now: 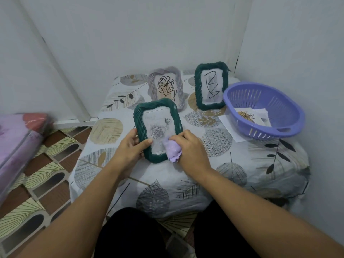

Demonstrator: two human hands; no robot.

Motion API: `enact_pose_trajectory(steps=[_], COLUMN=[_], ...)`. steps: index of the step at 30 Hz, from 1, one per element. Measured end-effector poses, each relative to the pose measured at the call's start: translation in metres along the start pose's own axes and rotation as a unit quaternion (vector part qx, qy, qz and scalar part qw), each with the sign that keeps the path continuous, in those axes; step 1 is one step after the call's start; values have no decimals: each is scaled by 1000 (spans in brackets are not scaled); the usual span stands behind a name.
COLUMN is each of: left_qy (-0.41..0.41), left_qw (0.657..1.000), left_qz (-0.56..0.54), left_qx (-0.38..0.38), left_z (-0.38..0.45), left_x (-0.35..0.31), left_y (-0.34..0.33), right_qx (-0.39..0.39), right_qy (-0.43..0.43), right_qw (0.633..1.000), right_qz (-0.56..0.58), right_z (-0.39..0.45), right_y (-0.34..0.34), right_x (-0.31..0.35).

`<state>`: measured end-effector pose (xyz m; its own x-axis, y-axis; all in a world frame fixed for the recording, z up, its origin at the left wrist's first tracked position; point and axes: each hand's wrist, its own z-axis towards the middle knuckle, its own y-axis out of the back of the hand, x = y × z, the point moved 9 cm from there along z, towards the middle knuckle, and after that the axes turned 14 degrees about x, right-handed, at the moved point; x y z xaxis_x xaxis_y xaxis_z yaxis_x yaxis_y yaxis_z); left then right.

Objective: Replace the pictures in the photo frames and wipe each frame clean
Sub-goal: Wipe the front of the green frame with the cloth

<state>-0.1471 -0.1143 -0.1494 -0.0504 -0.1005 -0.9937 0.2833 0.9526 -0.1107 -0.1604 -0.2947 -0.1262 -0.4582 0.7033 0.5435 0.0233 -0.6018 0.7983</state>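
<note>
The green frame (pixel 158 132), ropy-edged with a grey rose picture behind its glazing, sits tilted near the counter's (pixel 232 164) front edge. The left hand (pixel 130 144) has its grip curled round the frame's left side, thumb on the front. The right hand (pixel 189 148) is closed on a bunched lilac cloth (pixel 172 150), pressed to the lower right corner. Rubbing hard could, I'd guess, slide the frame off. Behind stand a grey frame (pixel 165 86) and another green frame (pixel 211 85), with a purple basket (pixel 264 108) of papers to the right.
</note>
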Motion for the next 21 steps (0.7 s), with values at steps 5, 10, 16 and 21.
enact_pose_trajectory(steps=[5, 10, 16, 21], left_qy=[1, 1, 8, 12], left_qw=[1000, 1000, 1000, 1000], left_qz=[-1, -3, -11, -14], left_qx=[9, 8, 3, 4], left_z=[0, -1, -1, -1], left_x=[-1, -2, -2, -1], left_y=[-2, -4, -3, -3], right_qx=[-32, -17, -6, -28], right_qy=[-32, -5, -2, -32], right_qw=[999, 1000, 1000, 999], right_qz=[12, -1, -13, 10], right_z=[5, 3, 2, 11], right_y=[12, 5, -1, 10], right_x=[-11, -5, 2, -12])
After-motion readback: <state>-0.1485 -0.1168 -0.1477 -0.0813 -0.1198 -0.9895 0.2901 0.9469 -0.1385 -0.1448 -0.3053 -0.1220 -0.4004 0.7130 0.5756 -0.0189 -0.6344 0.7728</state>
